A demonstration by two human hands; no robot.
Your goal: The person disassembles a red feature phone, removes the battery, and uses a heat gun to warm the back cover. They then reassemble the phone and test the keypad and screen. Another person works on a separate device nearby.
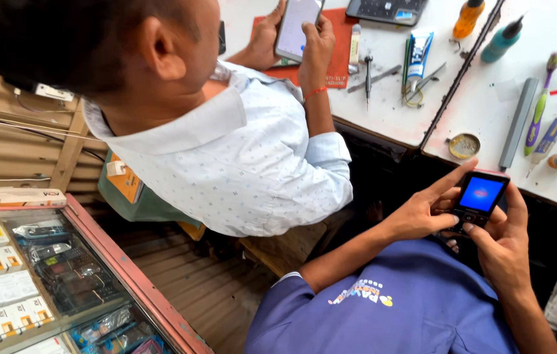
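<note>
Head view here, looking down at your lap: you've got a small keypad phone (480, 200) cradled in both hands, sitting at about 4 o'clock in the frame, just below the edge of the white surface (488, 124). Its blue screen is lit and tilted up toward you, which is probably why you hold it low and close, easy to read and easy to thumb.

Your right hand (504, 246) is wrapped around the phone's right side from below, fingers closed on the body, thumb riding up along the edge. Your left hand (422, 210) grips the left side, forearm coming in from 7 o'clock across your blue shirt, with the index finger stretched out straight past the top corner of the phone while the thumb sits on the keys.

Up at 12 o'clock another person in a white shirt holds a smartphone (297, 26) in both hands over a red mat (341, 46). The surface beyond you carries a toothbrush (539, 105), a grey bar (518, 124), a small round tin (464, 145) and a tube (418, 52). A glass display case (42, 275) of phones sits at 8 o'clock.
</note>
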